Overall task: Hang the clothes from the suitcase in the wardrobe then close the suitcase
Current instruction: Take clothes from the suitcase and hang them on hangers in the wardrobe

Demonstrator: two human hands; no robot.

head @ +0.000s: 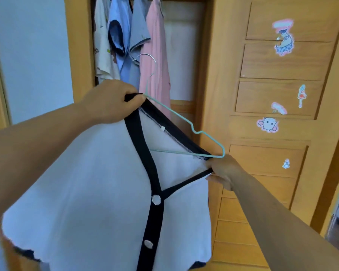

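A white cardigan with black trim and silver buttons hangs in front of me on a mint-green wire hanger. My left hand grips the cardigan's black collar together with the hanger near its neck. My right hand pinches the black front edge and shoulder of the cardigan at the hanger's right end. The hanger's hook points up toward the open wardrobe. The suitcase is out of view.
Several garments hang inside the wardrobe at top left: a white top, blue tops and a pink one. The wooden wardrobe door with stickers fills the right. A pale wall is on the left.
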